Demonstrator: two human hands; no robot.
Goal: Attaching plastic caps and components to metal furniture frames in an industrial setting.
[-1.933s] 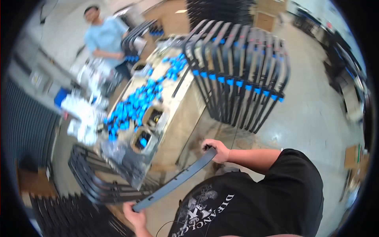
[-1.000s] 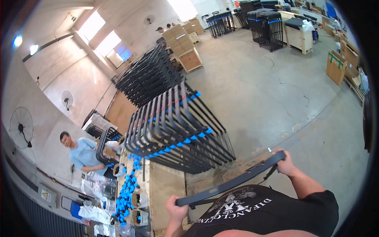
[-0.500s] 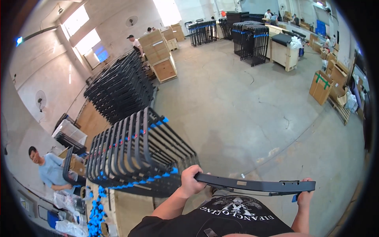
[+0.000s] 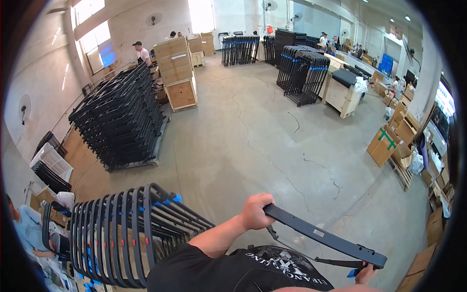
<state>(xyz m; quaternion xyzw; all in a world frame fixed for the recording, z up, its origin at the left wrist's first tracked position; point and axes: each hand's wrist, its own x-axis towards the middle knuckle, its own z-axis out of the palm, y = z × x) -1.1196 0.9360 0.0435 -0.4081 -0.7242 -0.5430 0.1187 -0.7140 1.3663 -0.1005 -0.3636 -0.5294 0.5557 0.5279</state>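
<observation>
I carry a black metal frame in front of my body, its long flat side uppermost and slanting down to the right. Around its upper left end my left hand is closed. My right hand grips the lower right end, where a bit of blue shows beside the fingers. Thinner bars of the frame run below, partly hidden by the flat side. To my left stands a row of similar black frames with red marks and blue pieces on them.
A tall stack of black frames rests on a pallet, with wooden crates behind it. More frames stand farther off. Cardboard boxes line the right side. A co-worker in light blue is at the left edge.
The frame in my hands has tilted, its left end now higher than its right. My view has turned, so the row of frames sits lower and farther left.
</observation>
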